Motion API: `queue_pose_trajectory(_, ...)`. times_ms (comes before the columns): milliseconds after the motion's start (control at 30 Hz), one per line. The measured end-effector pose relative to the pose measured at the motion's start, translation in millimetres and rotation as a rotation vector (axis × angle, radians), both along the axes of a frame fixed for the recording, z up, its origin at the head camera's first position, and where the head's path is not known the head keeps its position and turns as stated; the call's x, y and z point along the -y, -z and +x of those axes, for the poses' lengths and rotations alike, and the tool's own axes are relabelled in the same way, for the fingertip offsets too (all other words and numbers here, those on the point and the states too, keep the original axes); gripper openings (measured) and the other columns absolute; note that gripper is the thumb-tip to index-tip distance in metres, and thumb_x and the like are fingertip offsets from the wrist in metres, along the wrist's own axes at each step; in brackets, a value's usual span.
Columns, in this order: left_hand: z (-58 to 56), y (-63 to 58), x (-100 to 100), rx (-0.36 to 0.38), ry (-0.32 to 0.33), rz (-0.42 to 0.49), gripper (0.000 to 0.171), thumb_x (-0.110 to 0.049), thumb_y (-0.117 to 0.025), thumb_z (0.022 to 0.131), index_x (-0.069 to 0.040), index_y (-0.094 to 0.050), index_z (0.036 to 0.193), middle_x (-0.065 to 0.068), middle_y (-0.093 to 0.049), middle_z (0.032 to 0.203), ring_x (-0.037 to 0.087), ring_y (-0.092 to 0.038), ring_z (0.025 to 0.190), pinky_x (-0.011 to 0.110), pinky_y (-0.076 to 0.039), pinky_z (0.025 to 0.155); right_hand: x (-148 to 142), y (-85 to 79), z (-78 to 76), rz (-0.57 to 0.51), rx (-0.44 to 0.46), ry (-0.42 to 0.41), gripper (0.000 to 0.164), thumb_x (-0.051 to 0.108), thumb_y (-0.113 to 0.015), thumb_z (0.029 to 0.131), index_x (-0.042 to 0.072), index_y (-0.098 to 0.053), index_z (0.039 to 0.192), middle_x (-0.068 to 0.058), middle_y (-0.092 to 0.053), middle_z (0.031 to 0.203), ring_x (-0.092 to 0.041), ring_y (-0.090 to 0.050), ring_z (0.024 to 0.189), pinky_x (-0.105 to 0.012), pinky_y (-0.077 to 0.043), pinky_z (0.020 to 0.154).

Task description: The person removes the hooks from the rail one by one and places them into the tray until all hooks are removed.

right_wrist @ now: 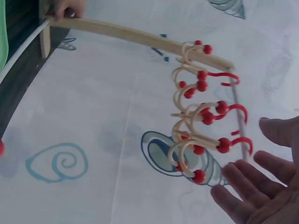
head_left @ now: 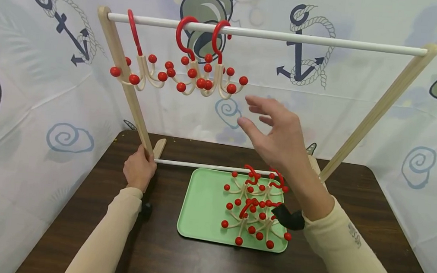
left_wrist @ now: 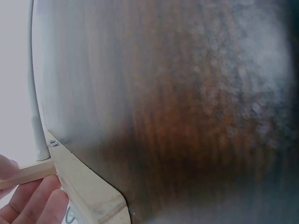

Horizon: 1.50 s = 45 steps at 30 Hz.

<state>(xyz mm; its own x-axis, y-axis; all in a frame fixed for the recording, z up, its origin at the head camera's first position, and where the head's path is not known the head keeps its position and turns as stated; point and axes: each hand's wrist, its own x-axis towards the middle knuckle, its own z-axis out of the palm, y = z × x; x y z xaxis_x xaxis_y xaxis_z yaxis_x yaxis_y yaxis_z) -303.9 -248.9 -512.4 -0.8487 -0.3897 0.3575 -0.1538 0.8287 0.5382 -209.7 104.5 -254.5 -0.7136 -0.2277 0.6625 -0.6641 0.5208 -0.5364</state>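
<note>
My left hand (head_left: 139, 168) grips the left wooden upright (head_left: 135, 107) of a rack near its base; in the left wrist view, the fingers (left_wrist: 39, 200) wrap around the wood. Three cream multi-armed hangers with red hooks and red ball tips hang from the white top rod (head_left: 309, 39): a left one (head_left: 142, 69), a middle one (head_left: 193, 71) and a right one (head_left: 219, 78). Just right of the last hanger, my right hand (head_left: 277, 133) is raised with fingers apart and nothing in it. The right wrist view shows its open palm (right_wrist: 266, 205) beside the hangers.
A green tray (head_left: 202, 204) lies on the dark wooden table (head_left: 176, 263), with several similar hangers (head_left: 243, 225) on its right half. A lower white rod (head_left: 177, 163) runs behind the tray. The right upright (head_left: 380, 111) leans outward. Patterned cloth (head_left: 250, 126) covers the wall behind.
</note>
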Motion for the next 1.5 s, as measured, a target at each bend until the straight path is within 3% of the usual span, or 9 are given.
queue_pose_trajectory(167,0.7,-1.8,-0.8,0.009,-0.009,0.006,0.023,-0.018,-0.063,0.091,-0.003,-0.059,0.108,0.021,-0.068,0.089,0.047,-0.064,0.079,0.059,-0.047,0.065,17.3,-22.0,-32.7,0.097,-0.007,0.065,0.052,0.029,-0.068,0.093,0.011,-0.054,0.14,-0.004,-0.06,0.135,-0.013,-0.055,0.122,-0.032,-0.043,0.1)
queue_pose_trajectory(333,-0.4,-3.2,-2.8,0.013,0.014,0.003,0.023,-0.018,-0.062,0.092,-0.003,-0.059,0.108,0.022,-0.068,0.09,0.048,-0.064,0.08,0.06,-0.046,0.066,35.9,-41.6,-60.2,0.236,0.118,0.151,0.062,0.042,-0.06,0.096,0.016,-0.043,0.149,0.0,-0.052,0.144,-0.015,-0.052,0.127,-0.029,-0.044,0.097)
queue_pose_trajectory(600,-0.5,1.5,1.4,0.017,0.001,0.0,0.025,-0.019,-0.062,0.091,-0.003,-0.059,0.11,0.022,-0.068,0.09,0.048,-0.063,0.08,0.06,-0.046,0.066,51.6,-55.1,-93.8,0.27,0.224,0.115,0.05,0.036,-0.062,0.096,0.016,-0.054,0.141,0.001,-0.066,0.127,-0.011,-0.062,0.113,-0.025,-0.047,0.09)
queue_pose_trajectory(967,-0.5,-0.4,-1.3,0.011,0.004,-0.005,0.027,-0.019,-0.061,0.091,-0.002,-0.058,0.113,0.023,-0.068,0.09,0.047,-0.065,0.079,0.06,-0.047,0.065,57.9,-64.8,-101.1,0.174,0.388,0.17,0.038,0.035,-0.066,0.093,0.015,-0.068,0.125,0.0,-0.068,0.113,-0.013,-0.062,0.094,-0.026,-0.053,0.072)
queue_pose_trajectory(1233,0.5,-1.4,-0.5,0.026,-0.003,0.005,0.027,-0.02,-0.061,0.092,-0.003,-0.058,0.113,0.022,-0.069,0.092,0.047,-0.065,0.081,0.06,-0.047,0.067,48.8,-70.2,-101.8,0.166,0.342,0.163,0.032,0.03,-0.066,0.094,0.013,-0.071,0.121,-0.001,-0.07,0.109,-0.012,-0.062,0.093,-0.024,-0.052,0.073)
queue_pose_trajectory(1500,1.2,-0.3,0.8,0.013,-0.01,0.007,0.025,-0.019,-0.061,0.092,-0.003,-0.059,0.111,0.021,-0.069,0.092,0.046,-0.065,0.08,0.06,-0.047,0.066,29.0,-75.9,-101.6,0.137,0.373,0.196,0.036,0.031,-0.065,0.094,0.012,-0.067,0.125,-0.002,-0.069,0.112,-0.011,-0.06,0.093,-0.023,-0.052,0.075)
